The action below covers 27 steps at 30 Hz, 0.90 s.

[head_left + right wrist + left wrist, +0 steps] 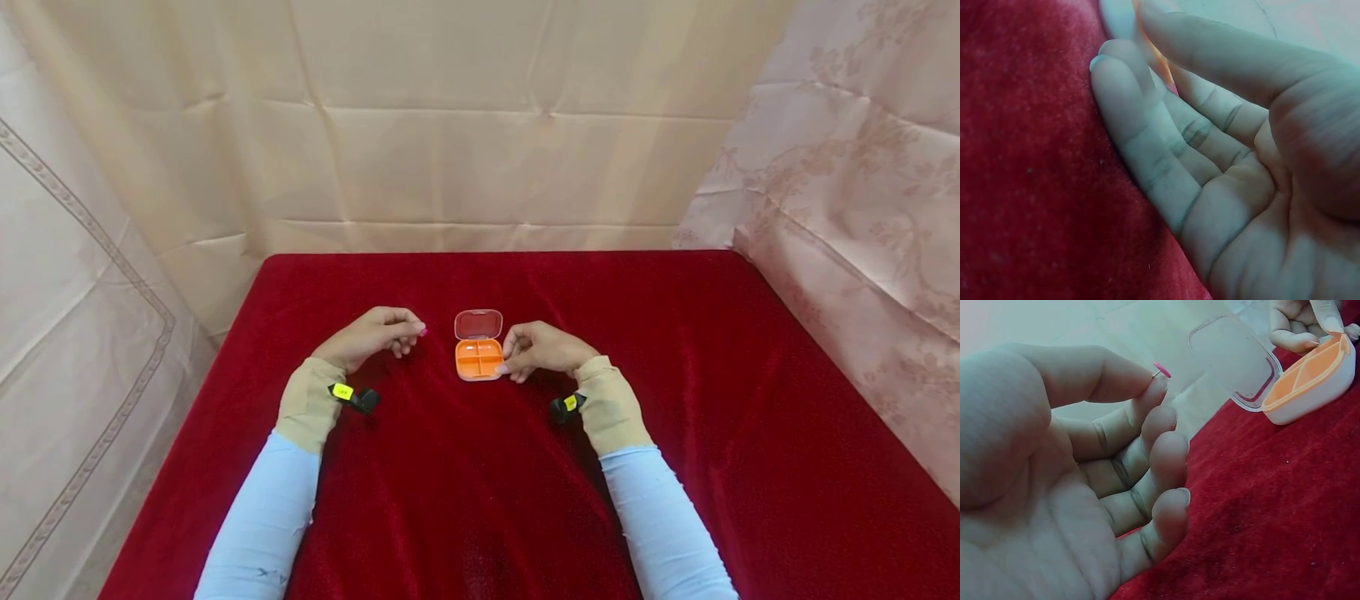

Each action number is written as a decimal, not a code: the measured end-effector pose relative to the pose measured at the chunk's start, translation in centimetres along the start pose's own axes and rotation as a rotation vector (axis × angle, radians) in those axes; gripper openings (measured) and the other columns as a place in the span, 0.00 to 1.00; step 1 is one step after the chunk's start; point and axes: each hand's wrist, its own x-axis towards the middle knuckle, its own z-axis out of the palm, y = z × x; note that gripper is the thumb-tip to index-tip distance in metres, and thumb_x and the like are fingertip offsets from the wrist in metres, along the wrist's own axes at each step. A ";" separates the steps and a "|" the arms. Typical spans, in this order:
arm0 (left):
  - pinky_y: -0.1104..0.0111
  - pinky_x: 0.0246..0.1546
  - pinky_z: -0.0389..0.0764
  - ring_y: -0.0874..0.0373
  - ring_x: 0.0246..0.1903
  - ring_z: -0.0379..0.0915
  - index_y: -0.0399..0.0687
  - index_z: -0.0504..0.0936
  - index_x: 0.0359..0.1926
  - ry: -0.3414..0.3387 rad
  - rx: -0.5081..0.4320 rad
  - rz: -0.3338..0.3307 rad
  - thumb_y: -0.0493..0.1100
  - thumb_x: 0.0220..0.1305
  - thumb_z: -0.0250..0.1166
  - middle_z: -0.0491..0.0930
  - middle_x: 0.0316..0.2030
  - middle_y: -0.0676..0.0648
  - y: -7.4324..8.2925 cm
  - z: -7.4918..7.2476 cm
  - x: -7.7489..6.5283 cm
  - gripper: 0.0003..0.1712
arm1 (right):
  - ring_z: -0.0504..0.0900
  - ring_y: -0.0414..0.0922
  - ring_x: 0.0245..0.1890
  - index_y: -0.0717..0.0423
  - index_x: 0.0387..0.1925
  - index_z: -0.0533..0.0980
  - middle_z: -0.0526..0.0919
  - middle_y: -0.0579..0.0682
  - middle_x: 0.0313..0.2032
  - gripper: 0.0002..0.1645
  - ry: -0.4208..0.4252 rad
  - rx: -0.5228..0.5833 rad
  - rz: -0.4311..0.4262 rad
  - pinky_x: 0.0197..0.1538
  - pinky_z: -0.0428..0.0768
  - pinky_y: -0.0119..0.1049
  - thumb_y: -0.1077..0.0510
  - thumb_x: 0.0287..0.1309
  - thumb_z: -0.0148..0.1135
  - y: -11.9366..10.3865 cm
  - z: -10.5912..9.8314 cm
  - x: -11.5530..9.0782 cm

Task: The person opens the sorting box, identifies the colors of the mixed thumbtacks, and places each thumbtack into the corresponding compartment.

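Note:
Left of the pill box, my left hand (380, 335) pinches a small pin with a flat pink head (1162, 369) between thumb and index fingertip. Its other fingers are loosely bent in the left wrist view. An orange pill box (478, 360) with a white outer shell lies on the red cloth, its clear lid (478, 323) raised at the back. Dividers split the tray into several compartments. My right hand (546, 348) holds the box by its right side, thumb over the rim at the front right corner. In the right wrist view the fingers hide most of the box.
A dark red velvet cloth (480, 492) covers the table. Beige curtain (480, 167) hangs behind the far edge, with pale patterned fabric (862, 167) at the right and a white panel (67, 275) at the left.

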 end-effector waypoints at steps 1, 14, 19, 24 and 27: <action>0.63 0.35 0.77 0.53 0.31 0.71 0.25 0.76 0.46 0.001 -0.003 0.001 0.48 0.68 0.63 0.73 0.32 0.41 0.0 0.0 0.0 0.24 | 0.82 0.48 0.26 0.68 0.39 0.72 0.81 0.59 0.30 0.19 0.001 0.000 0.000 0.38 0.82 0.45 0.64 0.50 0.73 0.0 0.0 0.0; 0.63 0.36 0.76 0.52 0.31 0.69 0.26 0.76 0.47 -0.017 -0.002 -0.019 0.48 0.69 0.62 0.72 0.31 0.41 0.3 0.5 0.1 0.23 | 0.82 0.48 0.26 0.68 0.39 0.72 0.81 0.59 0.30 0.20 -0.003 0.000 -0.007 0.38 0.82 0.45 0.63 0.50 0.73 0.2 -0.1 0.0; 0.63 0.37 0.76 0.51 0.32 0.70 0.27 0.77 0.46 -0.032 0.031 -0.012 0.50 0.69 0.61 0.73 0.33 0.38 0.4 0.8 0.2 0.25 | 0.82 0.48 0.26 0.68 0.39 0.73 0.81 0.59 0.30 0.20 0.003 0.000 -0.001 0.38 0.82 0.45 0.63 0.50 0.74 0.2 -0.1 -0.1; 0.62 0.37 0.76 0.49 0.32 0.71 0.28 0.77 0.45 -0.030 0.054 -0.014 0.51 0.69 0.61 0.74 0.34 0.34 0.4 1.0 0.1 0.25 | 0.82 0.48 0.26 0.67 0.39 0.73 0.81 0.60 0.31 0.19 0.003 -0.010 -0.007 0.38 0.82 0.45 0.62 0.50 0.73 0.2 -0.1 0.0; 0.62 0.37 0.76 0.49 0.32 0.70 0.28 0.78 0.46 -0.032 0.050 -0.014 0.51 0.68 0.62 0.73 0.35 0.32 0.5 1.0 0.1 0.25 | 0.82 0.48 0.27 0.67 0.39 0.73 0.81 0.60 0.31 0.19 0.003 -0.016 -0.009 0.38 0.82 0.45 0.62 0.51 0.73 0.1 0.0 -0.1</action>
